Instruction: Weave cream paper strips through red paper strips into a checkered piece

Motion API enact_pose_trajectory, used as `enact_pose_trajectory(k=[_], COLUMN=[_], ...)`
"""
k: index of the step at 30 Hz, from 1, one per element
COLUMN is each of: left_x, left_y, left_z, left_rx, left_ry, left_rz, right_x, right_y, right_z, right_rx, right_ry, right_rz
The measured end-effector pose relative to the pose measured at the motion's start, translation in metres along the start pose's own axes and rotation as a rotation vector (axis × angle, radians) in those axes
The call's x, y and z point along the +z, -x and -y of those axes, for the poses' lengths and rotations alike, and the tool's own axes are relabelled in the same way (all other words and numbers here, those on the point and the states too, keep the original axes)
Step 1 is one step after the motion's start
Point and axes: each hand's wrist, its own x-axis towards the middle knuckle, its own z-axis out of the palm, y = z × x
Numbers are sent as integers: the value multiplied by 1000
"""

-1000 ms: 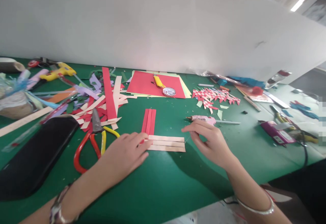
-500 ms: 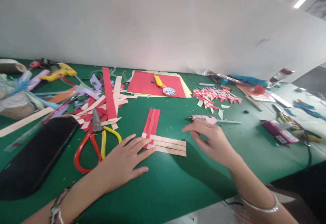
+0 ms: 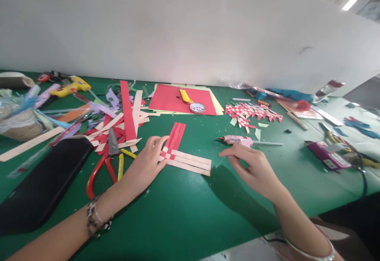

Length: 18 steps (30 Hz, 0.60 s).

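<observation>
Red and cream paper strips (image 3: 191, 163), interlaced into a small checked corner, lie in front of me. My left hand (image 3: 151, 155) grips that corner at its left edge, thumb below and fingers above. The red strips point away from me and the cream ones run right. To their right hovers my right hand (image 3: 247, 162), fingers loosely bent, thumb apart from the index finger, nothing visible in it. A thin pale thread shows near its fingertips. Just behind it lies a pink glue gun (image 3: 237, 139) with a glue stick out of its end.
Pliers (image 3: 112, 146) with red and yellow handles lie left of my hand, beside a black case (image 3: 44, 182). Loose paper strips (image 3: 128, 112) pile up behind. A yellow cutter (image 3: 184, 95) rests on red sheets (image 3: 163, 99). Checked woven pieces (image 3: 252, 111) lie back right.
My left hand has gone from lying flat across the strips to gripping their woven corner, and the strips have shifted slightly left and away. My right hand has moved slightly right.
</observation>
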Motion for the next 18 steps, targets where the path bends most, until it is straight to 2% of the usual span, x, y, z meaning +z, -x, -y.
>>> enact_pose_trajectory(k=[5,10,18], left_x=[-3,-7,-16], left_y=[-7,-8,-12], left_z=[-3,-2,1], left_rx=[-150,-262,-287], left_ry=[148,167,351], left_rz=[80,136,36], right_x=[-2,-6,-12], right_y=[2,14,38], right_z=[-3,-9,-21], right_rx=[1,84,256], right_ry=[6,11,33], right_rz=[-28,-49,-64])
